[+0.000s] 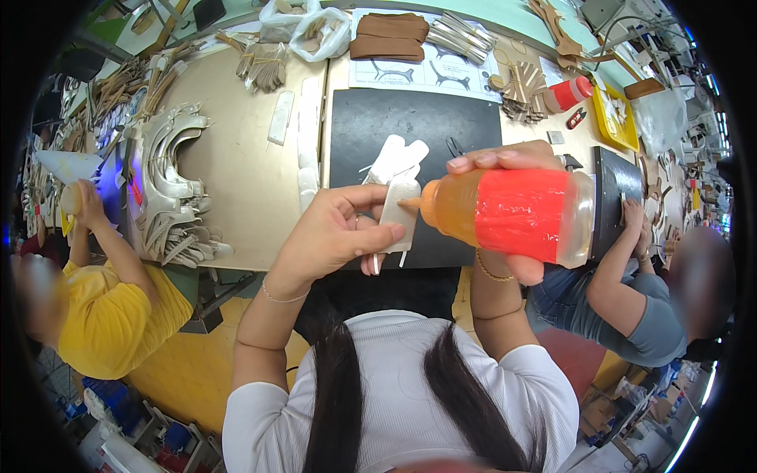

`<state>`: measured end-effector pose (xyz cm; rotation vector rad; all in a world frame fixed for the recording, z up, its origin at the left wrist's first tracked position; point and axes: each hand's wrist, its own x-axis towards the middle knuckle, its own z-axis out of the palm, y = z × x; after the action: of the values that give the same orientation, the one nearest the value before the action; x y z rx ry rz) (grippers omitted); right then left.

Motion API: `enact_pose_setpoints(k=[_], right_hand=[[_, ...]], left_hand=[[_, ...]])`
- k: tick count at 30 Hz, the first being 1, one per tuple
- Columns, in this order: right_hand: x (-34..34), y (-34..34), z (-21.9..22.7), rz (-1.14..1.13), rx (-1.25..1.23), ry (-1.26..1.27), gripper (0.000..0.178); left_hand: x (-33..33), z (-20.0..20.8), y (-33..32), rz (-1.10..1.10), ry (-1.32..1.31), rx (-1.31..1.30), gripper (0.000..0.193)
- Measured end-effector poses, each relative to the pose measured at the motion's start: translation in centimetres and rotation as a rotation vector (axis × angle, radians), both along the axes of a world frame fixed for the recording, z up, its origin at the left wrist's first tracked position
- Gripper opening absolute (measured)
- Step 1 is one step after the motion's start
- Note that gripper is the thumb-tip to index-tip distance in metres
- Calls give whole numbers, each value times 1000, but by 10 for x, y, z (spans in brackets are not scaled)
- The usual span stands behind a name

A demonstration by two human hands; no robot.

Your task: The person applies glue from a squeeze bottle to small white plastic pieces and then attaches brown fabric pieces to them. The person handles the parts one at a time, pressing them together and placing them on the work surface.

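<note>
My left hand (327, 235) pinches a small pale shoe-part piece (400, 206), a flat rounded strip with thin white ends hanging below it. Wrapped in my right hand (520, 158) is a squeeze bottle (516, 213) with a red band, a clear base and an orange nozzle. The bottle lies tilted on its side, its nozzle tip touching or very close to the face of the pale piece. Behind my left fingers, several white rounded pieces (394, 158) rest overlapping on a black mat (418, 118). Small dark-handled scissors (454, 147) lie on the mat, partly hidden by my right hand.
Brown leather strips (388, 35) and bundled pale strips (461, 37) sit on a printed sheet at the back. A red bottle (568, 93) and a yellow tray (613, 114) stand at right. Silvery cut parts (169, 173) pile up at left. Co-workers sit on both sides.
</note>
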<state>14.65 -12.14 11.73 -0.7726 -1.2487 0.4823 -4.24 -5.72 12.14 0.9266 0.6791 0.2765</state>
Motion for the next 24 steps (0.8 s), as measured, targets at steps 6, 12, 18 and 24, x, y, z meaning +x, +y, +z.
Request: enact_pose_setpoints(k=[6,12,18,24], right_hand=[[2,-1,3,-29,-56,-60,103],[13,-1,4,8,130,49,103],[21,-9,-1,-68,172,320,103],[24,-3,-6,-23,196,268,104]], left_hand=[[3,-2,6,-21,2,10,35],[-4,-15,11,-21,34,36,34],[-50,-80,56,288,246,315,35],[-91,-142,121,533,442,459,37]])
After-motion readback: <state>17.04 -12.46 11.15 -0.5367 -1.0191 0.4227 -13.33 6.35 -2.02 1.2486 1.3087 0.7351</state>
